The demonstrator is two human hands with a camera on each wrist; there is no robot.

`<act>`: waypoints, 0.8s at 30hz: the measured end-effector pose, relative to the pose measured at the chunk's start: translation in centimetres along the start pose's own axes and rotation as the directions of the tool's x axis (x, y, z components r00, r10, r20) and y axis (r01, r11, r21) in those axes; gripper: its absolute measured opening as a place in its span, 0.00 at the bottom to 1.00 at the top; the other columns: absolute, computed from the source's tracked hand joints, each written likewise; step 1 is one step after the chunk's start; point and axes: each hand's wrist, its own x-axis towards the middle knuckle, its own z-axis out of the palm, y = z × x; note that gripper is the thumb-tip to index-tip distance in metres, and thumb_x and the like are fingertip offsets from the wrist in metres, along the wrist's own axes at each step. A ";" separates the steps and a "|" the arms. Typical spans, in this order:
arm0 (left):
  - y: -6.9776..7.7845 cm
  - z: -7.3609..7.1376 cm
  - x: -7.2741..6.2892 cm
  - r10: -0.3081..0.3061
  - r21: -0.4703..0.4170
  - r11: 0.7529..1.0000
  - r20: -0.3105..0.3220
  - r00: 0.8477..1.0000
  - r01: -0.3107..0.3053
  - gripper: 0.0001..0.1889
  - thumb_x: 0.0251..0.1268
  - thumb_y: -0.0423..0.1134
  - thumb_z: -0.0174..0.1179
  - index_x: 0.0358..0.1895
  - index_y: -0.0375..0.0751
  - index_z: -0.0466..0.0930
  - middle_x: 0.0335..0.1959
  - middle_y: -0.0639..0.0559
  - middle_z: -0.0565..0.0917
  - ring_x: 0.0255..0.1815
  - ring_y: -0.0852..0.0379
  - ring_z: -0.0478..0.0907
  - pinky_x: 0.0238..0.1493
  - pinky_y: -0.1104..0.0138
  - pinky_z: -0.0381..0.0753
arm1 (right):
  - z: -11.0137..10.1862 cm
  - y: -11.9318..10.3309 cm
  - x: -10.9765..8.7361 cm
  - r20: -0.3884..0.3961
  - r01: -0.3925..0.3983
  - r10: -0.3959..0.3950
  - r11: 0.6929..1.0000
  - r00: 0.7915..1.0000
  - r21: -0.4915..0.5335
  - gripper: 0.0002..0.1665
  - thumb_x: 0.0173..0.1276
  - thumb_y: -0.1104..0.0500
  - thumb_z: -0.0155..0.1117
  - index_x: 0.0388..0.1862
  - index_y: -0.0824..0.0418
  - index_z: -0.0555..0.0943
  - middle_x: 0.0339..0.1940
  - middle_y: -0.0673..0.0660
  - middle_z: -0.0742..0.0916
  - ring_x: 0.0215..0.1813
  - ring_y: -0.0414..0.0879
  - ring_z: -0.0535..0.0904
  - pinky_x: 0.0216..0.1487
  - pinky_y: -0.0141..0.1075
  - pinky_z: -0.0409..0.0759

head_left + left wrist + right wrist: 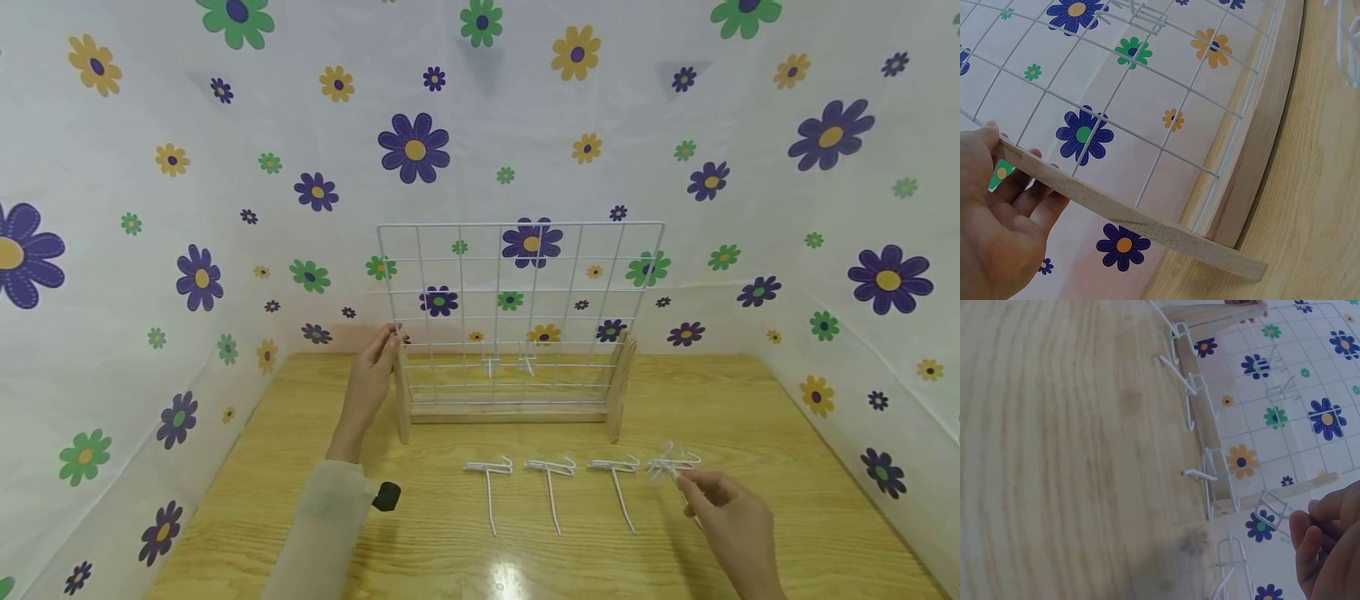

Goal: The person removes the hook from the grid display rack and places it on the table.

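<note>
The bench (420, 550) is carrying everything, its yellowish wood grain running beneath the wire rack (510, 413), which is standing toward the far side: a white grid between pale wooden side posts, with a wooden rail along the bottom. The rack could be tipping or sliding if a shove on the grid were meeting a loose grasp at the side.

For now the left hand (375, 358) is grasping the left post (1110, 200), thumb on one face, fingers behind. The right hand (727, 512) is pinching one white hook (1274, 510) near the bench, before the rack's right end.

Four loose hooks (552, 493) are lying in a row in front of the rack; the rightmost is sitting beneath the pinched one, so its prongs could be snagging and dragging it along. Two hung hooks (527, 361) are resting low on the grid, and a jolt could be unseating them. Every hook is looking thin, with a looped wire head, bent prongs and a straight stem.
</note>
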 end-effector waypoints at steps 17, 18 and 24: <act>1.3 0.0 -0.3 -0.026 -0.026 0.999 0.016 1.000 0.027 0.27 0.86 0.46 0.46 0.78 0.37 0.64 0.75 0.39 0.71 0.75 0.40 0.67 0.73 0.52 0.72 | 0.6 1.7 -0.5 0.138 -0.088 0.093 0.995 0.986 -0.045 0.16 0.74 0.56 0.69 0.48 0.71 0.86 0.25 0.54 0.88 0.21 0.42 0.76 0.19 0.29 0.75; 0.8 0.0 -0.1 -0.018 -0.031 0.999 0.014 1.000 0.019 0.27 0.86 0.47 0.46 0.79 0.38 0.64 0.75 0.40 0.71 0.75 0.41 0.67 0.73 0.52 0.72 | 0.7 1.8 -0.6 0.132 -0.079 0.084 0.996 0.988 -0.045 0.16 0.74 0.57 0.69 0.47 0.71 0.86 0.25 0.54 0.88 0.20 0.42 0.75 0.18 0.29 0.75; 0.0 0.0 0.1 0.016 -0.035 0.999 0.002 1.000 -0.015 0.30 0.84 0.53 0.48 0.78 0.38 0.66 0.74 0.41 0.73 0.73 0.42 0.70 0.71 0.53 0.74 | 0.9 2.1 -0.7 0.142 -0.064 0.070 0.997 0.987 -0.046 0.15 0.73 0.58 0.70 0.46 0.70 0.86 0.25 0.53 0.88 0.23 0.42 0.77 0.17 0.29 0.73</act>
